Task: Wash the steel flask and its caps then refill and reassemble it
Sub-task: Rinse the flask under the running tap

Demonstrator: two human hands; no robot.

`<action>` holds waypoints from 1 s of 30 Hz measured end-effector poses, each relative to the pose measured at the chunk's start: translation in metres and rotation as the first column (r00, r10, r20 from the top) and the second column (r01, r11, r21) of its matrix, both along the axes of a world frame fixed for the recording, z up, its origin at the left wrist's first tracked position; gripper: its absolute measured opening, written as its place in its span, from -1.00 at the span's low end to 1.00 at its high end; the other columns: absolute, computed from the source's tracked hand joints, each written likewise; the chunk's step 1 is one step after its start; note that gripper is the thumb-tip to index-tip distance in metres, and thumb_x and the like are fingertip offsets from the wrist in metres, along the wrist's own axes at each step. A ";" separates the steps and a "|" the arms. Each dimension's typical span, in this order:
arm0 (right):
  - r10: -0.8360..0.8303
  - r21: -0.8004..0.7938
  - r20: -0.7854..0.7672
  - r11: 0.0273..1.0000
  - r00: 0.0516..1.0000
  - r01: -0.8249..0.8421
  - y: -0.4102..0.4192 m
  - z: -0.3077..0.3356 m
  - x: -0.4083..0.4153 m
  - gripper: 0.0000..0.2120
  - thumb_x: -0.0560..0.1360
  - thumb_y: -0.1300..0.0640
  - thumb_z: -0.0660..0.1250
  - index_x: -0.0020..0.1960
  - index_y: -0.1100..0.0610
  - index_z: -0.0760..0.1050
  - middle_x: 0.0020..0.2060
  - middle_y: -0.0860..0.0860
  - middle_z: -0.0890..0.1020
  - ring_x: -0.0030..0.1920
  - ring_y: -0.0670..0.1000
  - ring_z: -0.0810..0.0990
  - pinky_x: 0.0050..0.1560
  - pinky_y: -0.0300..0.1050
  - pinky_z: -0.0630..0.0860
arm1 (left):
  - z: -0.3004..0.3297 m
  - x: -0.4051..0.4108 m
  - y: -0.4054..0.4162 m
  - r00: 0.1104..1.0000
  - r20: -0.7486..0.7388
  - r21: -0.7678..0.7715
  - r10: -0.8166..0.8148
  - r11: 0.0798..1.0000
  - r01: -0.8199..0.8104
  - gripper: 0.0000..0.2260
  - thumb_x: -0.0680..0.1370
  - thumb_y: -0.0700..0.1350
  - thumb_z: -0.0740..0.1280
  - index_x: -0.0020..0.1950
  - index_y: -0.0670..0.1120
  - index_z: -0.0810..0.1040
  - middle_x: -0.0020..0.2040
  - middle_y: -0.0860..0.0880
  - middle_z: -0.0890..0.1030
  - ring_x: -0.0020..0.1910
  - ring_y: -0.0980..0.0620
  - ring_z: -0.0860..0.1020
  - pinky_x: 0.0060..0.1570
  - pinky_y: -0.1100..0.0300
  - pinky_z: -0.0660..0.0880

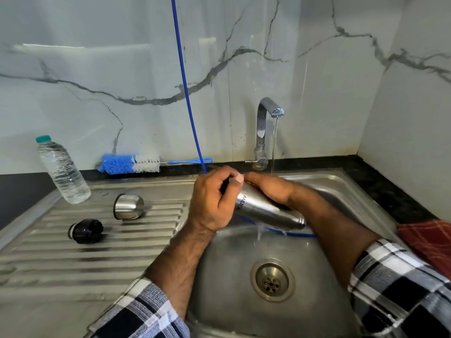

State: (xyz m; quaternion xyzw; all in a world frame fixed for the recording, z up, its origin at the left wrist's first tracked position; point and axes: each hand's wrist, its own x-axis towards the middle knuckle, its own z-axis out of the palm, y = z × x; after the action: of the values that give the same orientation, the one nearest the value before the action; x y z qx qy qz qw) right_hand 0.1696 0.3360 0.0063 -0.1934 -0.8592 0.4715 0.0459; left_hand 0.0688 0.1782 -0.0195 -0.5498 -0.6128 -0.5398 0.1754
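The steel flask (266, 208) lies tilted over the sink basin (317, 276), mouth down to the right, and water pours out of it. My left hand (212, 201) grips its base end, fingers curled around it. My right hand (271, 189) wraps over the flask's far side. The steel cup cap (128, 206) lies on its side on the ribbed drainboard (73, 259). The black inner stopper (85, 231) lies nearer the front left. A thin stream runs from the tap (267, 123).
A blue and white bottle brush (131, 164) lies along the back ledge. A clear plastic water bottle (63, 170) leans at the drainboard's back left. A blue hose (185, 89) hangs down and loops under the flask. A red checked cloth (429, 242) sits at right.
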 end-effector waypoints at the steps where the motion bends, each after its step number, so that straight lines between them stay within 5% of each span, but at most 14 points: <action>1: -0.005 -0.095 0.051 0.995 0.999 0.010 0.005 -0.001 0.005 -0.55 0.70 -0.24 0.11 0.06 0.00 0.67 -0.03 0.08 0.76 -0.01 0.15 0.74 0.12 0.05 0.62 | -0.001 0.001 0.002 1.000 -0.016 0.009 -0.001 1.000 0.001 -0.78 0.67 -0.07 0.29 -0.05 -0.15 0.65 -0.18 0.02 0.67 -0.18 0.00 0.63 -0.14 0.07 0.54; 4: -0.086 0.144 0.115 0.987 0.990 0.069 0.018 -0.002 0.012 -0.52 0.70 -0.29 0.07 0.07 -0.03 0.65 0.00 0.08 0.72 -0.02 0.09 0.69 0.11 0.06 0.58 | -0.004 -0.006 0.005 0.988 0.070 0.076 0.138 0.987 -0.143 -0.76 0.67 -0.06 0.29 -0.09 -0.15 0.65 -0.27 0.01 0.62 -0.26 -0.03 0.57 -0.20 0.03 0.51; 6: -0.179 0.372 -0.075 0.908 0.981 0.195 0.020 -0.008 0.012 -0.49 0.71 -0.32 0.04 -0.05 -0.03 0.61 -0.07 0.04 0.67 -0.06 0.04 0.63 0.03 0.02 0.52 | -0.005 -0.012 0.008 0.928 0.200 0.090 0.314 0.937 -0.337 -0.70 0.65 0.02 0.27 -0.14 -0.13 0.64 -0.32 0.00 0.58 -0.29 -0.08 0.53 -0.23 0.00 0.48; 8: -0.116 0.570 -0.337 0.765 0.934 0.300 0.012 -0.016 0.008 -0.44 0.72 -0.29 0.01 -0.08 0.03 0.61 -0.15 0.05 0.68 -0.09 0.13 0.65 -0.02 0.04 0.54 | -0.006 -0.015 0.013 0.765 0.457 0.004 0.454 0.859 -0.512 -0.68 0.59 0.10 0.24 -0.19 -0.07 0.61 -0.31 0.01 0.57 -0.24 -0.13 0.56 -0.20 0.00 0.52; 10: -0.011 0.768 -0.400 0.542 0.916 0.342 -0.003 -0.026 -0.002 -0.48 0.72 -0.22 0.00 0.00 0.04 0.63 -0.10 0.07 0.69 -0.04 0.19 0.64 0.03 0.09 0.53 | -0.004 -0.013 0.018 0.487 0.754 -0.159 0.441 0.841 -0.517 -0.68 0.54 0.16 0.23 -0.16 -0.03 0.62 -0.21 -0.04 0.64 -0.17 -0.21 0.65 -0.22 -0.13 0.67; 12: 0.043 0.832 -0.403 0.433 0.914 0.346 -0.020 -0.032 -0.012 -0.50 0.72 -0.17 -0.01 0.08 0.07 0.63 -0.04 0.08 0.70 -0.02 0.19 0.63 0.06 0.09 0.51 | -0.003 -0.009 0.019 0.374 0.841 -0.209 0.390 0.873 -0.440 -0.71 0.54 0.17 0.26 -0.12 0.01 0.65 -0.14 -0.07 0.68 -0.17 -0.22 0.69 -0.36 -0.18 0.69; 14: 0.082 0.785 -0.440 0.519 0.894 0.338 -0.022 -0.030 -0.014 -0.52 0.72 -0.12 0.00 0.03 0.08 0.62 -0.10 0.09 0.69 -0.08 0.19 0.63 -0.06 0.04 0.52 | -0.004 -0.010 0.016 0.561 0.698 -0.178 0.445 0.867 -0.466 -0.68 0.54 0.19 0.25 -0.21 0.00 0.60 -0.21 -0.02 0.65 -0.19 -0.17 0.65 -0.23 -0.09 0.65; 17: 0.012 0.530 -0.347 0.828 0.938 0.185 -0.015 -0.018 -0.010 -0.53 0.74 -0.17 0.06 -0.09 0.07 0.59 -0.17 0.06 0.66 -0.09 0.17 0.62 -0.11 0.00 0.45 | 0.003 -0.004 0.005 0.885 0.270 0.028 0.380 0.915 -0.402 -0.71 0.57 0.09 0.30 -0.21 -0.06 0.62 -0.33 0.07 0.58 -0.29 -0.03 0.53 -0.23 0.14 0.40; 19: -0.047 0.176 -0.191 0.981 0.980 0.082 -0.012 -0.008 -0.004 -0.56 0.74 -0.16 0.11 -0.06 0.06 0.62 -0.13 0.03 0.70 -0.06 0.11 0.64 -0.03 -0.02 0.51 | 0.005 0.002 0.002 0.973 0.082 0.079 0.214 0.972 -0.220 -0.77 0.58 0.02 0.34 -0.12 -0.09 0.68 -0.27 0.06 0.66 -0.27 0.03 0.61 -0.21 0.16 0.49; 23: -0.011 -0.207 0.059 0.978 0.998 0.023 0.008 -0.010 0.011 -0.42 0.63 -0.39 0.17 0.03 0.08 0.68 -0.13 0.10 0.78 -0.12 0.13 0.74 0.03 -0.03 0.64 | -0.002 0.002 0.003 0.994 0.033 0.092 0.100 0.990 -0.103 -0.80 0.60 -0.05 0.32 -0.07 -0.12 0.69 -0.20 0.04 0.70 -0.21 0.06 0.65 -0.15 0.14 0.54; 25: -0.055 -0.122 0.150 0.990 0.987 0.074 0.024 -0.015 0.017 -0.22 0.47 -0.61 0.17 0.15 0.03 0.71 0.02 0.12 0.78 -0.02 0.13 0.76 0.18 0.07 0.64 | -0.002 -0.006 0.001 0.986 0.103 0.132 0.131 0.981 -0.144 -0.79 0.60 -0.07 0.30 -0.08 -0.12 0.69 -0.21 0.06 0.69 -0.21 0.11 0.63 -0.14 0.20 0.51; 27: -0.131 0.135 0.103 0.984 0.986 0.117 0.034 -0.015 0.017 -0.20 0.43 -0.67 0.11 0.17 -0.06 0.71 0.12 0.02 0.74 0.06 0.04 0.71 0.26 0.06 0.57 | -0.002 -0.014 -0.001 0.971 0.195 0.129 0.134 0.978 -0.161 -0.80 0.59 -0.06 0.30 -0.10 -0.10 0.68 -0.21 0.07 0.69 -0.20 0.12 0.62 -0.14 0.22 0.50; 29: -0.192 0.371 0.014 0.912 0.981 0.174 0.036 -0.012 0.016 -0.27 0.53 -0.57 0.07 -0.04 0.01 0.70 -0.09 0.04 0.71 -0.08 0.04 0.66 0.03 0.01 0.56 | -0.002 -0.021 0.002 0.894 0.418 0.034 0.158 0.981 -0.190 -0.84 0.56 -0.02 0.34 -0.14 -0.03 0.66 -0.21 0.11 0.68 -0.17 0.11 0.63 -0.15 0.23 0.51; 30: -0.230 0.500 -0.036 0.838 0.972 0.217 0.035 -0.011 0.016 -0.27 0.56 -0.54 0.04 -0.16 0.04 0.66 -0.22 0.03 0.67 -0.17 0.06 0.64 -0.12 -0.03 0.51 | -0.001 -0.020 0.004 0.784 0.600 -0.048 0.161 0.985 -0.165 -0.85 0.56 0.02 0.38 -0.13 -0.01 0.67 -0.17 0.08 0.69 -0.15 0.05 0.65 -0.19 0.20 0.54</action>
State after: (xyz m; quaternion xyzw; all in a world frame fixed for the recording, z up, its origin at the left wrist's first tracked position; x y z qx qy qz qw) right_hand 0.1852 0.3715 -0.0047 -0.2798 -0.9239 0.2212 0.1383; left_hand 0.0487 0.1825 -0.0205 -0.2943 -0.6798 -0.6714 0.0198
